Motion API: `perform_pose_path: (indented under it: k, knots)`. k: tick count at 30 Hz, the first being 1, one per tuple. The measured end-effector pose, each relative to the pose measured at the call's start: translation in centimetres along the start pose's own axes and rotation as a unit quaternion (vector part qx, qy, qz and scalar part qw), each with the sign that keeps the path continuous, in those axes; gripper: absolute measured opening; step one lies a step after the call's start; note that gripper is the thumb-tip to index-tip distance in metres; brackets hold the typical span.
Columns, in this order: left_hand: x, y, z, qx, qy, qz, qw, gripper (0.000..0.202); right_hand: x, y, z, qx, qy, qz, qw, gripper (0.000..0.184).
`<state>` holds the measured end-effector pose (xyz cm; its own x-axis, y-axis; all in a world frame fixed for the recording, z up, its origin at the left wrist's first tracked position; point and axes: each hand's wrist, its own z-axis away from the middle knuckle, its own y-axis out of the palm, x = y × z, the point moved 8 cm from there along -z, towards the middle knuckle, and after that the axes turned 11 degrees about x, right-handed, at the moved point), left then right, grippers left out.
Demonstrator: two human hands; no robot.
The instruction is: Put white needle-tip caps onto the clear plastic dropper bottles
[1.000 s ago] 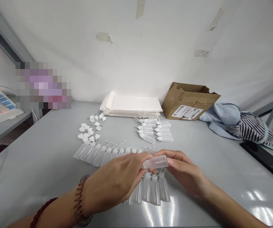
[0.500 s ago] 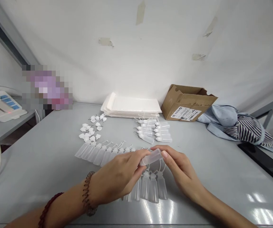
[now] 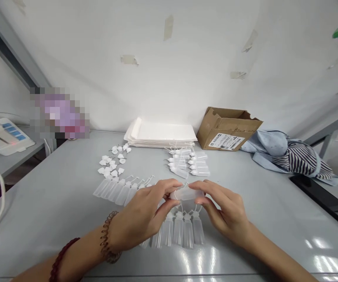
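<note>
A translucent plastic squeeze bottle lies nearly level between my two hands, just above the table. My left hand pinches its neck end, and the fingers cover most of that end. At the base, my right hand grips it between thumb and fingers. Below stands a row of similar bottles with strap caps, partly hidden by my left hand. Another row of bottles reaches out to the left. Behind it sit loose white needle-tip caps. Several bottles with needle tips fitted lie further back.
A stack of white trays or sheets rests against the wall beside an open cardboard box. To the right are a bundled blue and striped cloth and a black phone-like object. A white device stands at the left.
The held bottle has turned from slanting upward at its right end to nearly level. My right fingers have closed further around its base. The camera view has shifted slightly.
</note>
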<state>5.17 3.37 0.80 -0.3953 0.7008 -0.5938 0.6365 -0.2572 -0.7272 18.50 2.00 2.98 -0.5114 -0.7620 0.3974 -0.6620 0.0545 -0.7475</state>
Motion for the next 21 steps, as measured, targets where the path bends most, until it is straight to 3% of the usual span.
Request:
perform_pose_path:
  k: [6, 11, 14, 17, 19, 21]
  knots:
    - [-2.5, -0.5, 0.6, -0.05, 0.118, -0.123, 0.984, 0.028, -1.1, -0.2, -0.1, 0.023, 0.112, -0.051, 0.992, 0.021]
    - [-3.4, -0.6, 1.1, -0.066, 0.176, -0.173, 0.967, 0.028, -3.4, 2.2, 0.8, 0.086, 0.273, -0.215, 0.934, 0.041]
    - [-3.0, -0.7, 0.7, -0.051, 0.142, -0.139, 0.979, 0.019, -4.2, 4.0, 1.5, 0.127, 0.347, -0.318, 0.873, 0.051]
    - [-1.8, -0.7, 0.1, -0.008, 0.051, -0.036, 0.998, 0.016, -3.9, 5.5, 2.0, 0.176, 0.375, -0.421, 0.807, 0.059]
    - [-1.0, -0.7, -0.1, 0.016, -0.012, 0.039, 0.999, 0.013, -3.8, 5.3, 1.9, 0.177, 0.363, -0.415, 0.815, 0.06]
    - [-0.1, -0.5, -0.2, 0.034, -0.071, 0.127, 0.989, 0.01, -3.9, 4.1, 1.5, 0.138, 0.325, -0.341, 0.871, 0.055]
